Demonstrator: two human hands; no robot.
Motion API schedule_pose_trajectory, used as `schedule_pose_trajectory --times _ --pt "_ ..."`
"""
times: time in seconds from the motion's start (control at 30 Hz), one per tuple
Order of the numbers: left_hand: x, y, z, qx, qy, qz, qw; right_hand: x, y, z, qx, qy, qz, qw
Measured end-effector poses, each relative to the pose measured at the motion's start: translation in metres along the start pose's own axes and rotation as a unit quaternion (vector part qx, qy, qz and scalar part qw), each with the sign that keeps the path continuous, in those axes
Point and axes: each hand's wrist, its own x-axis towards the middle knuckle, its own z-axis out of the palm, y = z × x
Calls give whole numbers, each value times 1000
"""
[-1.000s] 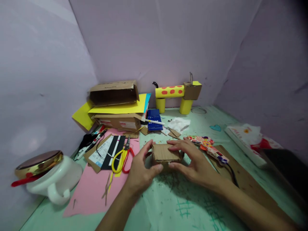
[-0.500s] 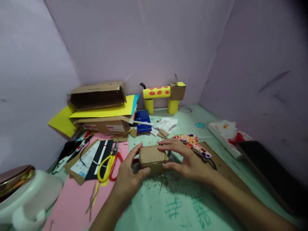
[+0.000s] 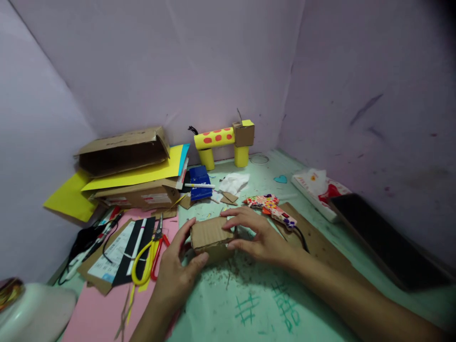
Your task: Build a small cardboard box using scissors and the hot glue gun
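Near the centre of the table (image 3: 204,316), your left hand (image 3: 180,267) and right hand (image 3: 262,240) grip the cardboard box (image 3: 211,233) between them; its top looks fitted but bare, while the far yellow figure (image 3: 214,137) stands assembled.

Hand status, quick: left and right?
Left hand: holding the small cardboard box at its left side.
Right hand: holding the same box at its right side.
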Motion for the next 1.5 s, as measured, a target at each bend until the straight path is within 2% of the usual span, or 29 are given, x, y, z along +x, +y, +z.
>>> schedule_pose_trajectory --times 0.13,0.27,0.37,0.43,0.6,0.67,0.77,0.87,0.93,1.0,1.07,1.13,1.2,1.3,1.4,1.5 --pt "-1 -4 0 2 3 8 1000 1 0 0 5 3 3 1000" --pt "-3 -1 0 94 25 98 990 1 -1 1 -4 12 -8 1000" --pt "-5 10 2 212 69 200 954 1 -6 4 -25 14 -19 999" --pt "-6 17 5 273 67 252 926 1 -12 7 -33 16 -9 999" --pt "-11 25 12 351 55 322 878 0 -23 16 -25 9 60 998" --pt "-13 25 13 362 47 330 870 0 -22 15 -14 -6 63 998" --pt "-14 26 13 379 38 337 861 1 -19 8 22 -59 33 997" --pt "-15 26 12 388 38 341 855 2 -15 -7 26 -106 37 993" --pt "-15 26 12 391 38 337 856 5 -15 -19 12 -114 52 992" --pt "-16 24 13 395 37 331 856 9 -16 -33 8 -80 59 995" --pt "-16 23 14 402 37 327 855 12 -17 -47 13 18 87 996" --pt "-16 22 15 406 42 325 853 12 -17 -60 -3 129 151 980" --pt "-16 22 16 407 47 326 852 8 -16 -70 -55 186 202 960" --pt "-16 22 16 408 47 322 853 -2 -12 -81 -176 160 219 946" --pt "-16 22 16 410 40 319 854 -11 -7 -84 -292 110 254 915" --pt "-17 21 15 409 38 321 853 -16 0 -82 -337 93 284 893"
